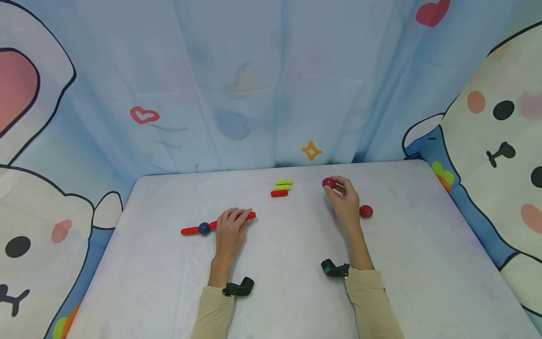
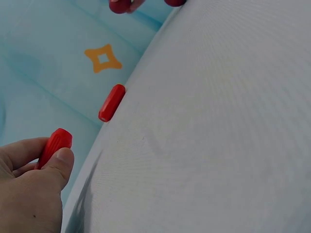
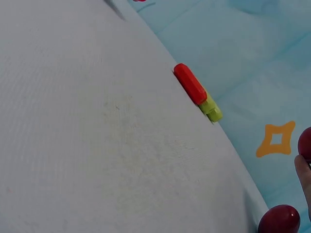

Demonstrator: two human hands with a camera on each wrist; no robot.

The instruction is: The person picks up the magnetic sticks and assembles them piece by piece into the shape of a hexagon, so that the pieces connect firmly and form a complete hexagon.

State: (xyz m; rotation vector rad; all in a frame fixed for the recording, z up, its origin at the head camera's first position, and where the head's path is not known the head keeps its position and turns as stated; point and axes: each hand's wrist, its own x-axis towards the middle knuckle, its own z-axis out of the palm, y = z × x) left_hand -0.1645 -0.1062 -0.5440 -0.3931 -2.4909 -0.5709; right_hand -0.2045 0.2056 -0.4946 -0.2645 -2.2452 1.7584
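My left hand point(image 1: 230, 231) grips a joined piece made of red rods point(image 1: 189, 231) and a blue ball point(image 1: 204, 229); its middle is hidden under the fingers. In the left wrist view, thumb and fingers pinch one red rod end point(image 2: 57, 144). Farther right, my right hand point(image 1: 346, 203) pinches a dark red ball point(image 1: 328, 182) between thumb and fingertips. A second dark red ball point(image 1: 366, 211) lies on the table beside that wrist. At the right wrist view's edge, the held ball point(image 3: 305, 144) and a fingertip point(image 3: 303, 174) are partly cut off.
Between the hands, toward the back of the white table point(image 1: 292, 263), lie two yellow-green rods point(image 1: 284, 181) and a loose red rod point(image 1: 279, 193), side by side. Behind the table's far edge hangs a light blue curtain point(image 1: 254, 117) with cartoon prints.
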